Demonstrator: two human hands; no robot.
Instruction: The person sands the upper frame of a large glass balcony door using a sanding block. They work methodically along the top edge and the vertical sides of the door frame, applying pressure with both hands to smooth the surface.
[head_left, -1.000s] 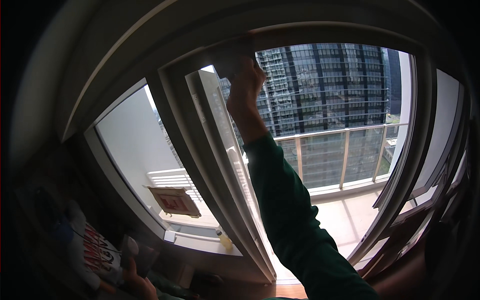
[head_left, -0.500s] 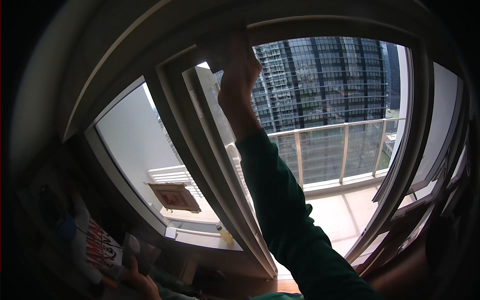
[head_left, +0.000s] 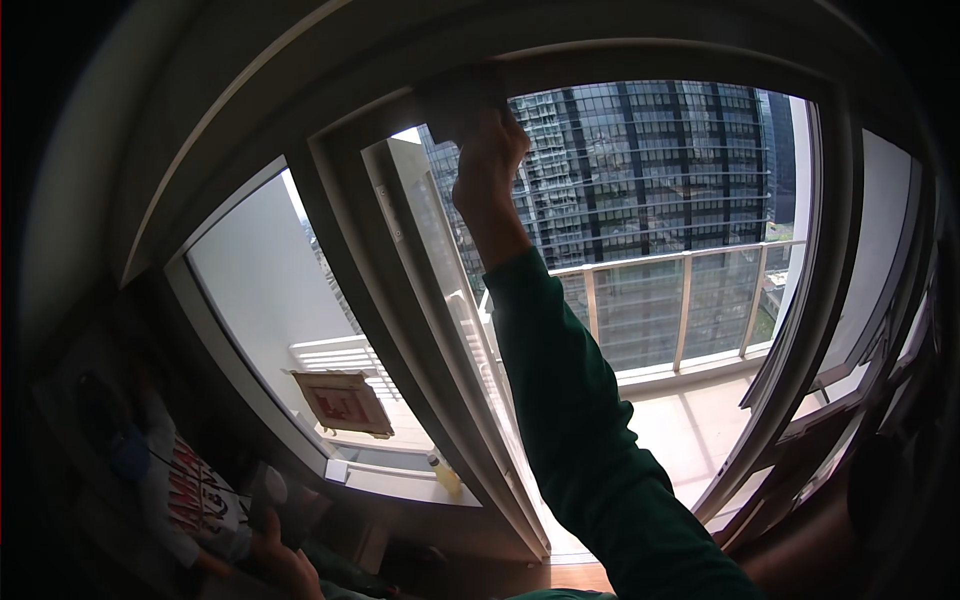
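Observation:
My right arm, in a dark green sleeve, reaches up across the doorway. My right hand (head_left: 490,155) is closed around a dark, blocky thing (head_left: 447,112), pressed against the top of the door frame (head_left: 395,108). Deep shadow hides the fingertips and the thing's kind. A sliding door's upright edge (head_left: 400,225) stands just left of my wrist. At the lower left, my left hand (head_left: 285,565) shows with its thumb raised, beside a dark flat thing with a pale round patch (head_left: 272,487). It seems to hold this, but shadow obscures the grip.
Beyond the doorway lie a tiled balcony (head_left: 680,430), a glass railing (head_left: 640,310) and a tall building (head_left: 660,170). A yellowish bottle (head_left: 446,477) and a small white box (head_left: 337,470) sit on the left window sill. A person in a printed shirt (head_left: 205,490) is at the lower left.
My right hand and the dark thing have shifted slightly right along the top frame. My left hand stays low at the left, nearly in place.

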